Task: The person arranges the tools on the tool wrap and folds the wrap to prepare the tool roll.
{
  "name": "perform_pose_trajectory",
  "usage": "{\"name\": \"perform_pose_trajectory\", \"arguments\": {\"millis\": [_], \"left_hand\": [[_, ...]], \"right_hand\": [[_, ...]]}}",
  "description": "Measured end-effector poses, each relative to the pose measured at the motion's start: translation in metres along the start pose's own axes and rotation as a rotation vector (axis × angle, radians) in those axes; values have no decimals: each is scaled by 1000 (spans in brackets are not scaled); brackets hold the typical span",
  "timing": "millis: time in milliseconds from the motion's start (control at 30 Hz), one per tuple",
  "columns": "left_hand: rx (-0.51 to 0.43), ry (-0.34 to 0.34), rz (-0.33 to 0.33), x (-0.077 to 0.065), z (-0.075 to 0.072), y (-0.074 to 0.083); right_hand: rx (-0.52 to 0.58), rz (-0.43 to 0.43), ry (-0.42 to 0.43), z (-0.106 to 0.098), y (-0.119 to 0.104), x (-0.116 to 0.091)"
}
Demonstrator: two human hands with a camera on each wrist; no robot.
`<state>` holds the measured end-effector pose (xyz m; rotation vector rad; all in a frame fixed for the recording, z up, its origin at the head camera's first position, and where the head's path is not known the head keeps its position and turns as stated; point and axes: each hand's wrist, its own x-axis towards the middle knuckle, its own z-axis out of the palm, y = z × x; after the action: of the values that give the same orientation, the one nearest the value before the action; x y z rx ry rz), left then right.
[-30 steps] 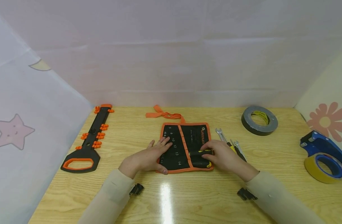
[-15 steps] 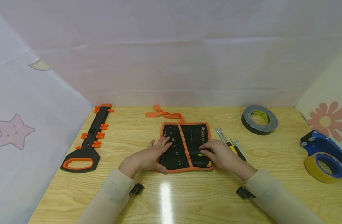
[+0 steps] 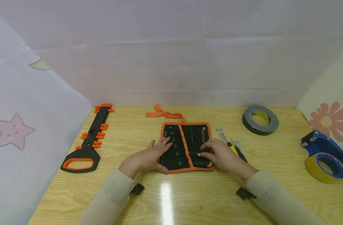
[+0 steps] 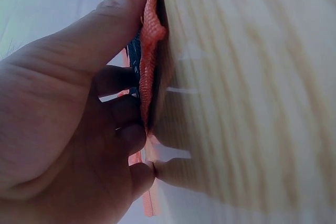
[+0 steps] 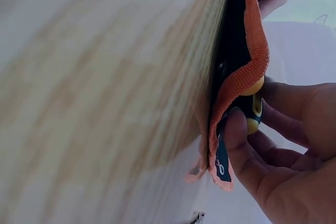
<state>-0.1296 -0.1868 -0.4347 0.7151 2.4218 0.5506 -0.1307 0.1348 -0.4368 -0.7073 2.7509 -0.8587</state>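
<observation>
A black tool pouch (image 3: 196,132) with orange trim and printed sizes lies unrolled on the table. My left hand (image 3: 149,157) rests on its left part with fingers spread, the thumb by the near edge. At the right compartment my right hand (image 3: 223,156) pinches a black-and-yellow screwdriver handle (image 5: 256,106) between thumb and fingers. Much of that handle is hidden by the hand and the pouch. A second yellow handle end (image 3: 209,164) pokes out of the pouch at its near right corner. Orange webbing (image 4: 148,66) shows beside the left thumb in the left wrist view.
Right of the pouch lie a wrench (image 3: 220,132) and more tools with yellow and black handles (image 3: 241,153). Behind them is a grey tape roll (image 3: 248,123); a blue tape dispenser (image 3: 331,148) stands far right. At left lies a black-and-orange handled rack (image 3: 87,147).
The screwdriver handle has slid left, and less of it shows now. My right hand has shifted slightly left. The left hand has stayed put on the pouch.
</observation>
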Motion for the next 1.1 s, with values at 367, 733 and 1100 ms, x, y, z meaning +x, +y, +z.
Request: {"name": "perform_pose_trajectory", "arguments": {"millis": [367, 733, 1100], "left_hand": [[0, -3, -4, 0, -1, 1], [8, 8, -17, -2, -1, -2], [-21, 8, -26, -4, -2, -4]], "right_hand": [[-31, -74, 4, 4, 2, 3], [-59, -69, -26, 4, 0, 5], [-48, -54, -29, 4, 0, 6]]}}
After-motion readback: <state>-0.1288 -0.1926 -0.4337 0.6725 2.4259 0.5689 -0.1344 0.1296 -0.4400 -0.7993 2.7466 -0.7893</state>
